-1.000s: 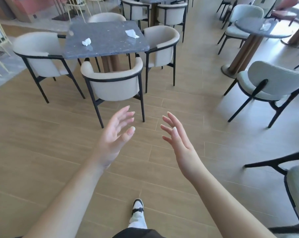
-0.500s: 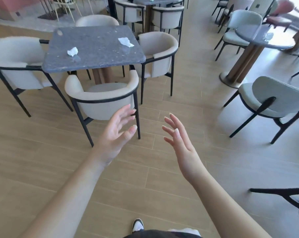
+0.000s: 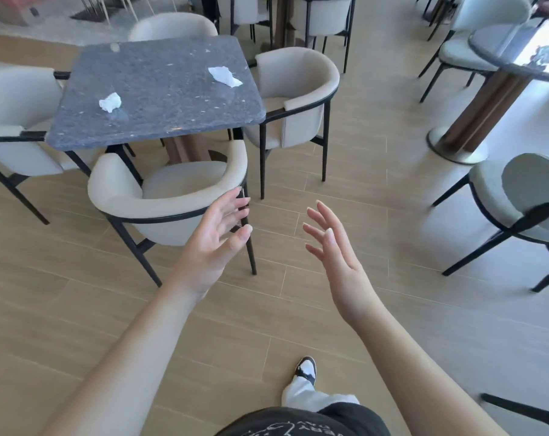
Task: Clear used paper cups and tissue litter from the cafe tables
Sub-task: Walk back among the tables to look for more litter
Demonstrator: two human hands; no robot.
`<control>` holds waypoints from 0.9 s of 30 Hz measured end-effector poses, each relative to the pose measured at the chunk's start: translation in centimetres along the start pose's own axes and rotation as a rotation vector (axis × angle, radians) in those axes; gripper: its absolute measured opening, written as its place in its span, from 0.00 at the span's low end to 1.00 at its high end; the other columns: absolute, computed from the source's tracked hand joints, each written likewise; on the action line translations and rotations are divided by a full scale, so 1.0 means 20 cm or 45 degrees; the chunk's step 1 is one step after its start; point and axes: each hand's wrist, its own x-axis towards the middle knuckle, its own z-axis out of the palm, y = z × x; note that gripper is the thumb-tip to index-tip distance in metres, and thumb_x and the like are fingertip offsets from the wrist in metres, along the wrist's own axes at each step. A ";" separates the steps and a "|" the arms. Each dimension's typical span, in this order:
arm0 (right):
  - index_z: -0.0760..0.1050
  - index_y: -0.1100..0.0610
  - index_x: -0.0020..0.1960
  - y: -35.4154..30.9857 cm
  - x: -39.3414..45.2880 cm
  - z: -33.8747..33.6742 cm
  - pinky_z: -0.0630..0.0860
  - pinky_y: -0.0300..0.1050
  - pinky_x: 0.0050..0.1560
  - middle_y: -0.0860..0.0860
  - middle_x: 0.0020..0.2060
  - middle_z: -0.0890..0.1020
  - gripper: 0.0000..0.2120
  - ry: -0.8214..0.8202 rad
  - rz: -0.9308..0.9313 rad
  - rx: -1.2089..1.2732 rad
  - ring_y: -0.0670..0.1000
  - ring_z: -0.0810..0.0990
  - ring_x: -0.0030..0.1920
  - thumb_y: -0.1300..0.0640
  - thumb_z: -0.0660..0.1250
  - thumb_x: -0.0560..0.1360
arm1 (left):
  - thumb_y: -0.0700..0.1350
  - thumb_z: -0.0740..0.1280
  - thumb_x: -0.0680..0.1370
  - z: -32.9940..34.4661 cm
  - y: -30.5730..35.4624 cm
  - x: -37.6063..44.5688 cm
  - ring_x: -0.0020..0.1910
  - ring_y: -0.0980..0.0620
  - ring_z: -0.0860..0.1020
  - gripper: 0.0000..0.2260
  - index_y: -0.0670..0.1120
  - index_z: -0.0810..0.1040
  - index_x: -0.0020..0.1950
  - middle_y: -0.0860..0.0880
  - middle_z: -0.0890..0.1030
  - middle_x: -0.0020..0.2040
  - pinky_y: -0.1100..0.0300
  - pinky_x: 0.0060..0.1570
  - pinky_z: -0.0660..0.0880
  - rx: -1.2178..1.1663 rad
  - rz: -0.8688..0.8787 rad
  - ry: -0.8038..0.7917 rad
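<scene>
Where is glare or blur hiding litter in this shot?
Head view: sun glare washes out the round table at upper right, so the thing lying there is unreadable; frame edges are smeared and bowed. Both tissues on the square table read clearly.

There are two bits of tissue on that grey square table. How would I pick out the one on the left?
Find the grey square table ringed by cream chairs. Two white tissues lie on it. The left tissue is a tight crumpled ball near the left edge, while the right tissue lies flatter and spread out.

Person is wearing a black printed top (image 3: pixel 301 424), pale trousers (image 3: pixel 311 398) and a black-and-white shoe (image 3: pixel 306 369); arms are showing bare.
</scene>
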 end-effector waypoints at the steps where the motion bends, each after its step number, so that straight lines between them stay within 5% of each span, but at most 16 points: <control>1: 0.62 0.36 0.75 0.00 0.08 -0.05 0.69 0.49 0.71 0.33 0.71 0.71 0.25 -0.010 -0.002 0.002 0.40 0.71 0.72 0.34 0.53 0.80 | 0.60 0.72 0.75 0.02 0.00 0.08 0.74 0.56 0.72 0.31 0.58 0.68 0.77 0.59 0.75 0.72 0.39 0.73 0.69 0.001 -0.003 0.015; 12: 0.62 0.37 0.76 0.00 0.85 -0.25 0.69 0.48 0.72 0.33 0.71 0.71 0.26 -0.179 0.033 0.008 0.39 0.70 0.72 0.34 0.54 0.79 | 0.60 0.72 0.75 0.04 -0.02 0.76 0.75 0.54 0.71 0.32 0.58 0.68 0.77 0.56 0.75 0.73 0.40 0.73 0.69 -0.020 -0.007 0.136; 27: 0.62 0.40 0.76 0.02 2.01 -0.06 0.69 0.43 0.71 0.33 0.70 0.71 0.23 -0.199 0.075 -0.036 0.39 0.71 0.71 0.41 0.53 0.82 | 0.59 0.70 0.74 -0.43 -0.14 1.89 0.74 0.56 0.72 0.30 0.58 0.68 0.76 0.59 0.76 0.71 0.36 0.75 0.65 0.019 -0.018 0.153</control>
